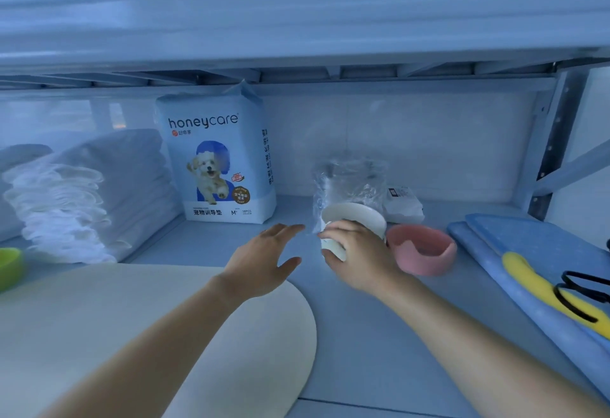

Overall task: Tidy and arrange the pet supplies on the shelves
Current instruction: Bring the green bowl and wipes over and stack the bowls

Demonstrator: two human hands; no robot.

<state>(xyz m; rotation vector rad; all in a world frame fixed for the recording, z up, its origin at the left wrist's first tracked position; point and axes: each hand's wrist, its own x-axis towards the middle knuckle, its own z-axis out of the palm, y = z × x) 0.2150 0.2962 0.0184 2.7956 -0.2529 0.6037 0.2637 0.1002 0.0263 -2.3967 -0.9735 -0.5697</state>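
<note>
- The right hand point(358, 252) reached forward, fingers curled round the side of a white bowl point(355, 216).
- The left hand point(264, 255) hovered just beside it, palm down, fingers straight, holding nothing.
- A pink bowl point(424, 249) sat just right of the right hand.
- A clear plastic bag point(346, 176) stood behind the white bowl.
- A pack of pads point(214, 160) stood beyond the left hand; a cream mat point(99, 318) lay under its forearm.

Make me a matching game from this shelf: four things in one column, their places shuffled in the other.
1 honeycare bag
2 white bowl
3 pink bowl
4 yellow tool

A lying on the blue mat
B gripped by the right hand
C standing at the back of the shelf
D between white bowl and mat

Pairs: 1-C, 2-B, 3-D, 4-A
</note>
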